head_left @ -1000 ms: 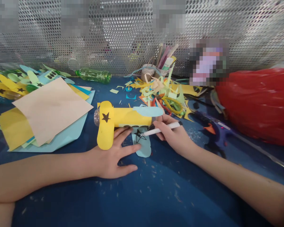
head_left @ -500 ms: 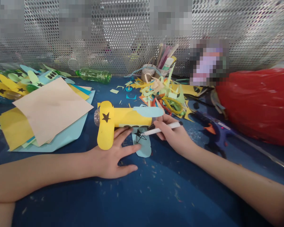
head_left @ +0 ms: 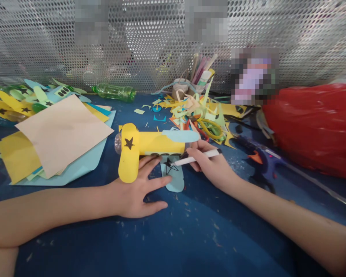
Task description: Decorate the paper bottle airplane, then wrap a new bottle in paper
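Observation:
A toy plane (head_left: 158,143), made of a plastic bottle wrapped in yellow paper, lies on its side across the blue table. Its yellow paper piece (head_left: 129,165) at the left bears a black star. Below the body, a light blue paper wing (head_left: 175,182) carries a star outline, partly filled in black. My left hand (head_left: 138,192) lies flat with fingers spread, the index fingertip on this wing and other fingers partly under the body. In my right hand (head_left: 209,161) is a white marker (head_left: 196,157), its tip on the star.
Stacked coloured paper (head_left: 65,134) lies left, near other paper planes (head_left: 25,102). Behind are a green bottle (head_left: 115,92), paper scraps (head_left: 187,105) and yellow-handled scissors (head_left: 210,129). A blue glue gun (head_left: 265,157) and red plastic bag (head_left: 314,127) sit right.
The marker's rear end has dipped and shifted slightly left with my right hand. More of the star's upper part looks dark. My left hand and the plane have stayed put.

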A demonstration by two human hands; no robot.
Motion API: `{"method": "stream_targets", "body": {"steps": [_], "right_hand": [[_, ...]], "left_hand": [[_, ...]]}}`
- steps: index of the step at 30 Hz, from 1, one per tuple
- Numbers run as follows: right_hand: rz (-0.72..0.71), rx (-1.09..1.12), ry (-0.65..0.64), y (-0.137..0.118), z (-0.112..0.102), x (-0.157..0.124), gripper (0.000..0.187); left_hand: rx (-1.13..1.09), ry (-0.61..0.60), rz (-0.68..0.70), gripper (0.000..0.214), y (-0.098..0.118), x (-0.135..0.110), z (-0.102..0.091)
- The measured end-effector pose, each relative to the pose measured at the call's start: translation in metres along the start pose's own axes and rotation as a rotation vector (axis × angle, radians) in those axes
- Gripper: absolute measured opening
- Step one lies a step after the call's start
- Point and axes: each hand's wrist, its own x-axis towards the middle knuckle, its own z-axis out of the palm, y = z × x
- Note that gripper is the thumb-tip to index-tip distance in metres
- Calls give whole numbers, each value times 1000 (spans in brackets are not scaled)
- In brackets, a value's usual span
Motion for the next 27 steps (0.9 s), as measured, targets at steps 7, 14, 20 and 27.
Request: {"method": "stream_targets", "body": {"steps": [7, 14, 20, 27], "right_hand": [[-3, -8, 38, -1, 1, 1, 30], [-3, -21, 43, -1, 0, 2, 30], [-7, -22, 45, -3, 1, 1, 30], [5, -36, 49, -2, 1, 2, 30]], "left_hand": [[6, -15, -5, 55, 1, 0, 0], [3, -11, -5, 54, 0, -1, 0], [7, -9, 1, 54, 0, 0, 0], [11, -9, -8, 54, 1, 0, 0]]}}
